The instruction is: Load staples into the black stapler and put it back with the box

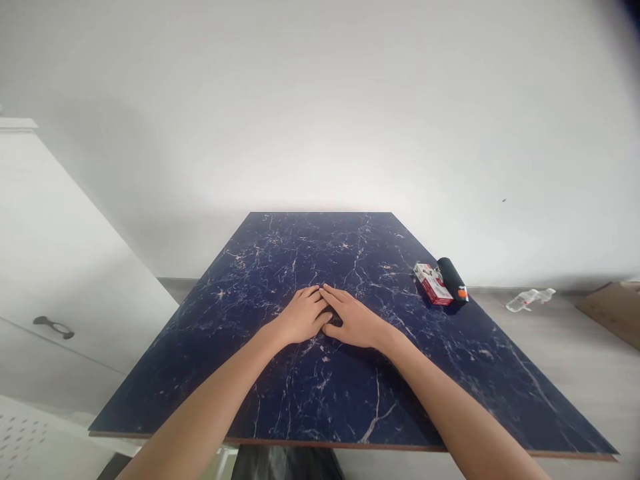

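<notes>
My left hand [303, 315] and my right hand [353, 320] lie palm down on a dark blue table top [310, 247] with white marble-like veins. Their fingertips meet near the middle of the table, and the thumbs point toward each other. Both hands look flat, with the fingers stretched out, and I see nothing held in either. Between thumbs and forefingers is a small dark gap; I cannot tell whether anything lies there. To the right, apart from my hands, a red and white box [433, 285] rests beside a black roll [453, 280] with an orange label.
A white cabinet [65, 253] with a dark handle [54, 327] stands at the left. Behind the table rises a pale wall [320, 107]. On the floor at the right are a clear plastic bottle [523, 301] and a brown cardboard box [613, 310].
</notes>
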